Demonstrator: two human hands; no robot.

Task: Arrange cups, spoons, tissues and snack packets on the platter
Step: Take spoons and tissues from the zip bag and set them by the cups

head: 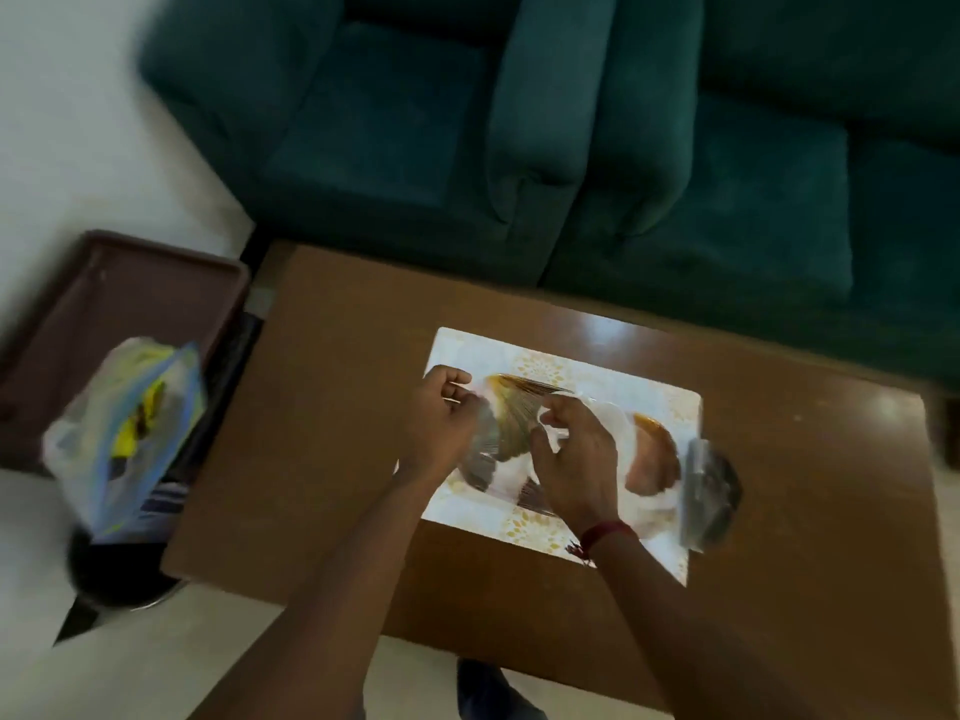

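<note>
**Asha:** Platter [670, 402] first, though it sits to the right. Start at the far left: a brown tray [119, 298] on the floor side, and just in front of it a plastic bag [130, 439] with something yellow inside, resting on a dark stool [117, 579]. I'd guess that's the supply of things to set out, parked within arm's reach of the table.

**Ben:** And the wooden table [332, 407]?

**Asha:** Bare on its left half. The white, gold-patterned platter lies flat on it, nearer the green sofa [675, 174], square to the person so both hands can work over it.

**Ben:** What are the hands doing?

**Asha:** The left hand [441, 423] hovers over the platter's left edge, fingers curled in; it seems to pinch the edge of a clear wrapper [511, 418], but the blur keeps me from being sure. The right hand [576, 459] is over the middle, fingers bent and spread, tips on the same clear film. Held between two hands like that, I'd judge it's being positioned or opened.

**Ben:** Anything further right?

**Asha:** An orange-brown snack shape [657, 454] on the platter, and a dark packet [709, 491] overhanging its right edge. Cups, spoons and tissues I can't make out.
</note>
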